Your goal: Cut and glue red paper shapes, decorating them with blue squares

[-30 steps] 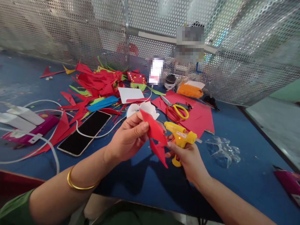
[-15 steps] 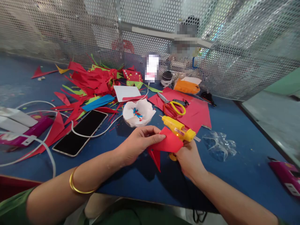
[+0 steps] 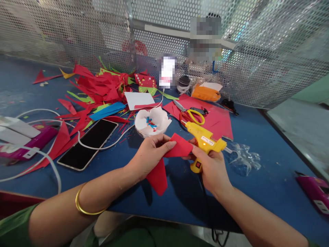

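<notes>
A folded piece of red paper [image 3: 178,146] is pinched between the thumb and fingers of my left hand [image 3: 151,154]. A wider flap of it hangs below that hand. My right hand [image 3: 214,168] is closed around a yellow glue gun [image 3: 203,137], whose nozzle points up and to the left. An orange light glows on its body, and a black cord runs down from the handle. The right fingertips also meet the right edge of the red paper. Just beyond my hands stands a bowl lined with white paper [image 3: 140,125], holding small blue and red bits.
Yellow-handled scissors [image 3: 195,116] lie on red sheets [image 3: 221,121]. Crumpled clear plastic [image 3: 244,159] is at right. A dark phone [image 3: 88,144] lies at left under white cables, before a heap of red paper scraps [image 3: 102,85]. Behind the perforated screen [image 3: 164,20] is another person.
The glue gun has swung right and turned its side towards me. The red paper has tilted and shifted left, with its lower flap now broader in view.
</notes>
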{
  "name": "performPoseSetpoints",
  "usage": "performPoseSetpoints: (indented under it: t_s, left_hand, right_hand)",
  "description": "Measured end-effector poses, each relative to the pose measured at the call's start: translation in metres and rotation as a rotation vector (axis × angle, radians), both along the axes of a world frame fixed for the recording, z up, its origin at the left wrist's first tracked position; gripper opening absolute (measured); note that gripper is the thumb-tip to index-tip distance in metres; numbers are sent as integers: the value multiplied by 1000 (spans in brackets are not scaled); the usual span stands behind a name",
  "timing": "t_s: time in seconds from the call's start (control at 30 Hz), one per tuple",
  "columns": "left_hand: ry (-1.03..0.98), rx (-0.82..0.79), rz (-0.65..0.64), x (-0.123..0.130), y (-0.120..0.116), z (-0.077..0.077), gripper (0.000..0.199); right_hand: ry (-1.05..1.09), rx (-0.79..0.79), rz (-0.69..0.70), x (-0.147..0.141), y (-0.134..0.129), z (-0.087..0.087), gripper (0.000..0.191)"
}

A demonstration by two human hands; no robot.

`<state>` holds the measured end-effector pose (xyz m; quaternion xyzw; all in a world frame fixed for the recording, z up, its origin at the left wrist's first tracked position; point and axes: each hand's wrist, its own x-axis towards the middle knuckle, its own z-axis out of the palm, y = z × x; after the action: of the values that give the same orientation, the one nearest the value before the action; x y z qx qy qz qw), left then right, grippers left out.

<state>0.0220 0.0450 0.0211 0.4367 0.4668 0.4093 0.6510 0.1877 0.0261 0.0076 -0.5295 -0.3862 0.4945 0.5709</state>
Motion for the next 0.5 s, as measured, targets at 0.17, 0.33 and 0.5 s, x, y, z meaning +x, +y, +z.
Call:
performPoseSetpoints:
  t_s: [0.17,0.33,0.5]
  left_hand:
    - [145,89,-39,-3,3,-1,20]
    - [207,143,-88,-6,5,-3,17]
    - [233,124,-123,-7,6,0,16]
  right_hand:
    - [-43,43,-25,5,1,0,22]
    - [-266,117,0,4,0,0,13]
    - [-314,117,-2,3,1,0,10]
